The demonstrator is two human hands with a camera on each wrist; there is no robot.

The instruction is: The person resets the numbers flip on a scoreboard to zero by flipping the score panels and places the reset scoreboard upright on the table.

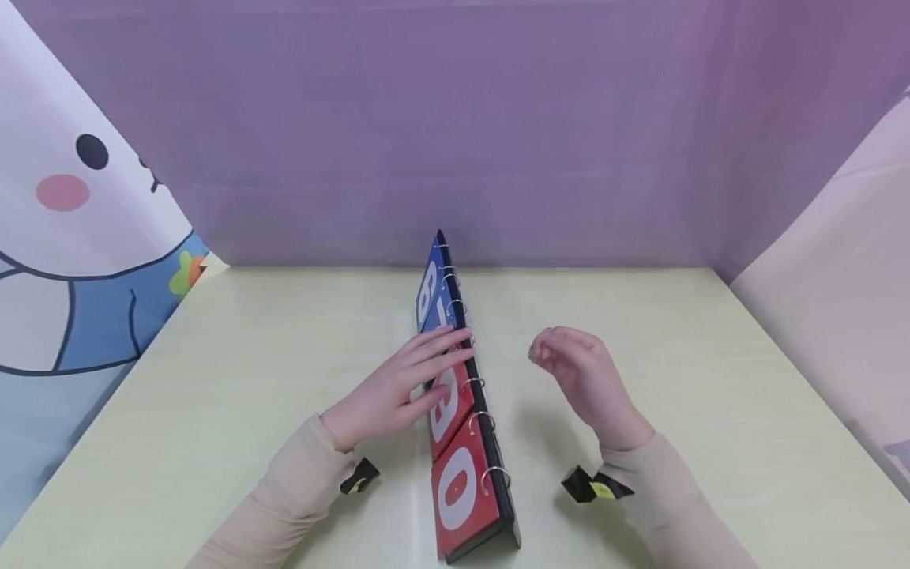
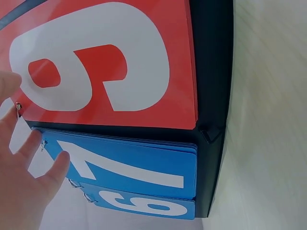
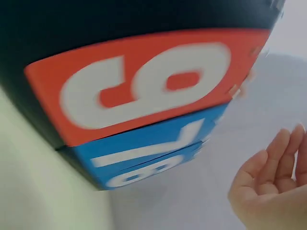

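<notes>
A tabletop flip scoreboard stands tented on the table, running away from me, with metal rings along its black top edge. Its left face carries red number cards nearer me and blue number cards farther off. My left hand lies against that left face, its extended fingers reaching to the top edge near the middle. To the right of the scoreboard and apart from it, my right hand hovers with loosely bent fingers and nothing in it. The right wrist view shows a red card on the scoreboard's other face.
The pale yellow table extends on both sides of the scoreboard. A purple cloth hangs behind it. At the left is a printed cartoon cloth, and a pale cloth hangs at the right.
</notes>
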